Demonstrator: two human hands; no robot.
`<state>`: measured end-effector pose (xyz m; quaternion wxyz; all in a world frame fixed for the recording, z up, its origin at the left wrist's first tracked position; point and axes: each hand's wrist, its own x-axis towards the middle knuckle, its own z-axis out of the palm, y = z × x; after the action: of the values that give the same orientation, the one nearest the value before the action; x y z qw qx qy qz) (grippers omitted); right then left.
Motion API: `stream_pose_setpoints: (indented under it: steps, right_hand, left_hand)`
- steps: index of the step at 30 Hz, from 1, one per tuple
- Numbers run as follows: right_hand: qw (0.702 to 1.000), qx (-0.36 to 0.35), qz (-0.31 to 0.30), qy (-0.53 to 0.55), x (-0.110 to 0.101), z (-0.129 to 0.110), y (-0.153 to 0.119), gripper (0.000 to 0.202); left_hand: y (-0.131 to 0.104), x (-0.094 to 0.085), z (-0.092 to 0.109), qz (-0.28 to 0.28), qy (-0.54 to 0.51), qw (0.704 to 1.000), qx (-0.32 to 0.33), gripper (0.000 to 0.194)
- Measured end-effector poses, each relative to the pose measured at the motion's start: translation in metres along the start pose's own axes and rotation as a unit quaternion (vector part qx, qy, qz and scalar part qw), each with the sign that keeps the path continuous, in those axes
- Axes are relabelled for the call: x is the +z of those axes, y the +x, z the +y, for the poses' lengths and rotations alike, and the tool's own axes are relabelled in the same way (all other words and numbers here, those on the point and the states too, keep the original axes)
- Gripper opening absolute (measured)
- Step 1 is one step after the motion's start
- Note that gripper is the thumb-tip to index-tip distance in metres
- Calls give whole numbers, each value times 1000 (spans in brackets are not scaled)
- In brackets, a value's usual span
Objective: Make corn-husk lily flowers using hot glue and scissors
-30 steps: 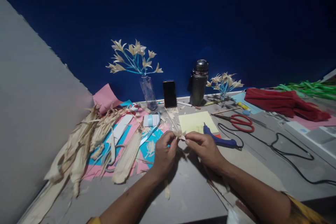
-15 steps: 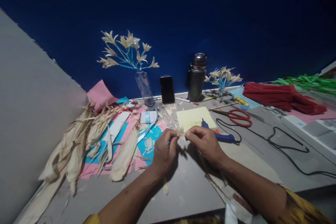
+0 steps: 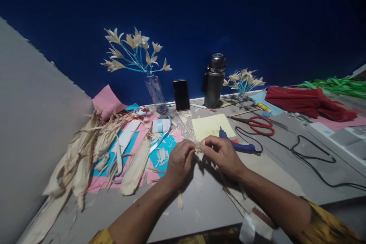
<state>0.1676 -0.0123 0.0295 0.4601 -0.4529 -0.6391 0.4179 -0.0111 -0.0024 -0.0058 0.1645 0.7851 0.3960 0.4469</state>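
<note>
Between my fingertips is a small cream corn husk flower [image 3: 198,146], its lower part hidden by my fingers. My left hand [image 3: 180,161] is closed, pinching it from the left. From the right, my right hand [image 3: 222,156] pinches its edge between thumb and forefinger. Just beyond the hands lies a yellow paper pad [image 3: 212,125]. A blue glue gun [image 3: 238,145] rests beside my right hand. Dried corn husks [image 3: 137,166] lie to the left, over pink and blue paper [image 3: 164,154] strewn with cut scraps.
Husk flowers stand in a clear bottle [image 3: 156,93] at the back, near a phone [image 3: 181,95] and a dark flask [image 3: 215,82]. Red-handled scissors [image 3: 261,126] and a black cord [image 3: 311,164] lie right, before a red cloth [image 3: 307,102]. A blue wall [image 3: 183,15] closes the back.
My right fingers have moved slightly left, closer against the left ones, around the small flower. The whole view has shifted a little; the things on the table stay put.
</note>
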Motion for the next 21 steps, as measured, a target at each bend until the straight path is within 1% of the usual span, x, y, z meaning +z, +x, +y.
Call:
stream_pose_setpoints:
  steps: [3, 6, 8, 10, 12, 14, 16, 17, 19, 21]
  right_hand:
    - [1000, 12, 18, -14, 0, 0, -1, 25]
    - [999, 35, 27, 5, 0, 3, -2, 30]
    - [999, 39, 22, 24, -1, 4, -2, 27]
    - [998, 25, 44, 25, -2, 2, -3, 19]
    - [995, -35, 95, -9, -4, -1, -5, 12]
    - [980, -138, 129, -65, -5, -5, -8, 6]
    - [957, -238, 122, -112, -6, -6, -10, 7]
    - [947, -271, 111, -134, -5, -5, -12, 7]
    - [931, -304, 100, -175, -4, -1, -13, 13]
    - [920, -315, 96, -212, -2, 5, -13, 20]
  left_hand:
    - [0, 0, 2, -8, -24, 999, 20, 15]
    - [0, 0, 5, -1, -43, 998, 47, 14]
    - [0, -1, 6, 9, -29, 998, 57, 14]
    - [0, -1, 5, 20, -1, 998, 61, 14]
    - [0, -1, 4, 34, 26, 997, 65, 14]
    - [0, -2, 2, 50, 53, 995, 75, 13]
    - [1, -3, 2, 60, 83, 991, 87, 12]
    - [1, -4, 2, 63, 99, 989, 92, 11]
    - [2, -6, 4, 65, 125, 985, 103, 11]
    - [2, -7, 6, 65, 145, 980, 116, 12]
